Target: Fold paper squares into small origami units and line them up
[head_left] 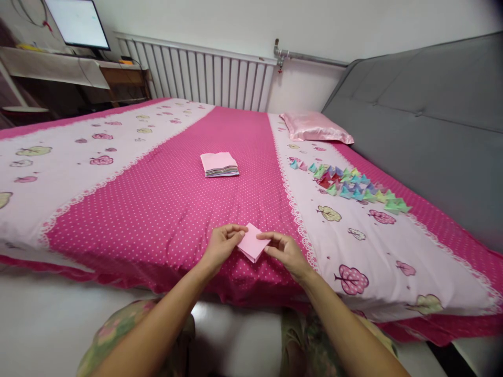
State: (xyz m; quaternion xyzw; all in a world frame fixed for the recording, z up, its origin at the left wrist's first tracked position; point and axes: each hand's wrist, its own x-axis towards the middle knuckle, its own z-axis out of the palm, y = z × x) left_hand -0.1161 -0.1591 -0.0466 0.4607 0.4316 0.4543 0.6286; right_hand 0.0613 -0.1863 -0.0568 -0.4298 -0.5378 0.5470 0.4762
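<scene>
A folded pink origami paper (pixel 252 243), diamond-shaped from here, is held between my two hands just above the bed's near edge. My left hand (pixel 225 243) pinches its left corner between thumb and fingers. On the opposite corner my right hand (pixel 286 253) has a like pinch. The paper's lower edges show more than one layer. Farther back on the bed lies a stack of square paper sheets (pixel 219 164), with a pink sheet on top. To the right sits a cluster of small folded paper boats (pixel 356 184) in several colours.
The bed (pixel 176 188) has a pink dotted and white patterned cover. A pink pillow (pixel 314 127) rests near the grey headboard (pixel 424 104). Behind are a white radiator (pixel 204 73) and a pipe (pixel 314 56). A monitor (pixel 78 23) stands on a desk (pixel 58 68) at the far left.
</scene>
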